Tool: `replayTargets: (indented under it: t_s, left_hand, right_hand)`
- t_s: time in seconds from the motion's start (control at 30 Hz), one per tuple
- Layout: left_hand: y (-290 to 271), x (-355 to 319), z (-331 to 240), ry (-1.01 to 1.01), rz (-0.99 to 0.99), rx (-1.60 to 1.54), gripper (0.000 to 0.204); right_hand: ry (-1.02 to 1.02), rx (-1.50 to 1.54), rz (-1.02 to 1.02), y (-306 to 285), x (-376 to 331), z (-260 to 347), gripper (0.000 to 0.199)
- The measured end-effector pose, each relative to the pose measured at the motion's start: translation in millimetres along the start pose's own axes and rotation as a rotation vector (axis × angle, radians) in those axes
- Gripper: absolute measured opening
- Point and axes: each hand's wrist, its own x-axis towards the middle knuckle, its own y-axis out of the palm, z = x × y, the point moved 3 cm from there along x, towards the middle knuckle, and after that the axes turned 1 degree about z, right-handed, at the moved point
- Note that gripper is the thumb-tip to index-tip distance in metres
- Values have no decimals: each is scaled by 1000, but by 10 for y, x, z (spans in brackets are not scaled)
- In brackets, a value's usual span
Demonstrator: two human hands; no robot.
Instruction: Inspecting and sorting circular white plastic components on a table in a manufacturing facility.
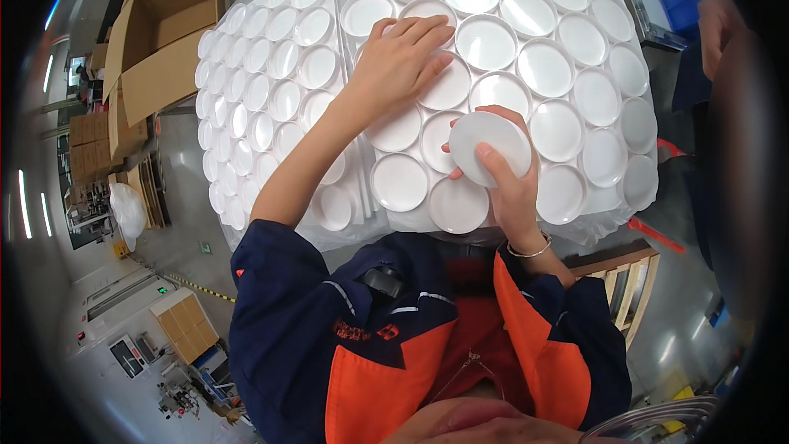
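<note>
Cardboard boxes (168,62) stand left of white dishes (546,68) (right hand (515,187) holds one).

Light is bright and even, tube lights (25,203) visible far left, glare on discs (486,43), streaks reflected off floor (678,304), soft shadows, centre sharp, strong fisheye bending toward blacked-out corners, dark shape (744,173) at right edge badly blurred.

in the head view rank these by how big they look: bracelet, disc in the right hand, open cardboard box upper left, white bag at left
1. Open cardboard box
2. White disc in the right hand
3. White bag
4. Bracelet
</note>
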Motion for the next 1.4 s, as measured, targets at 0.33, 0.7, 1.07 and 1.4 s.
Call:
replayTargets:
  t_s: [0.33, 0.7, 1.07, 1.4]
  left_hand:
    - [-296, -59, -277, -162, 57, -492, 33]
    - [-604, 330, 390, -40, -529, -33, 5]
    - [55, 567, 566, -43, -207, 202, 43]
    - [-367, 151, -429, -166, 161, -727, 21]
  right_hand:
    - [-62, -68, -99, -20, 71, 103, 39]
    - [-68, 60, -50, -22, 120, 84, 49]
    - [-4, 47, 0, 26, 138, 113, 49]
    - [-145, -111, -227, -23, 120, 125, 41]
